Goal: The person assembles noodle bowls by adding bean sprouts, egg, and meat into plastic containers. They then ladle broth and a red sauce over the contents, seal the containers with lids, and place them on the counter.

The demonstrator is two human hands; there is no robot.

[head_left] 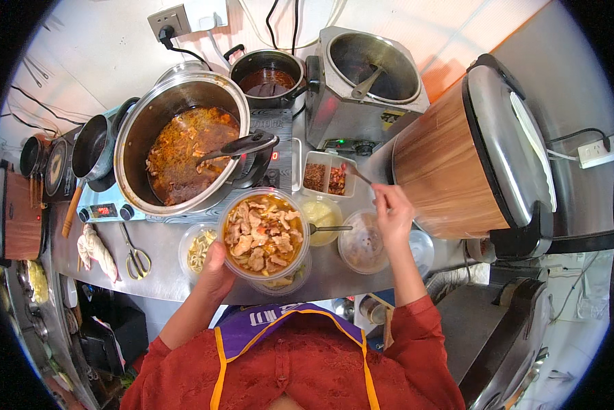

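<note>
My left hand (215, 272) grips the side of a round clear plastic bowl (260, 276), filled with meat slices in yellowish broth with some red bits on top. The bowl is held over the counter's front edge, above another tub that it mostly covers. In my right hand (392, 207), the fingers pinch the handle of a small spoon (362, 177). Its tip is at the right compartment of a clear two-part box (329, 155), with red chopped chilli there and brown flakes in the other half. Beside it sits a tub of pale yellow paste (312, 205) with a spoon handle (331, 228) across it.
Left stands a large pot (124, 179) of red broth with a black ladle (242, 145). Behind are a smaller sauce pot (290, 65) and a steel cooker (344, 123). A wood-grain barrel (440, 157) rises at right. Scissors (137, 262) and a cloth (97, 253) lie front left.
</note>
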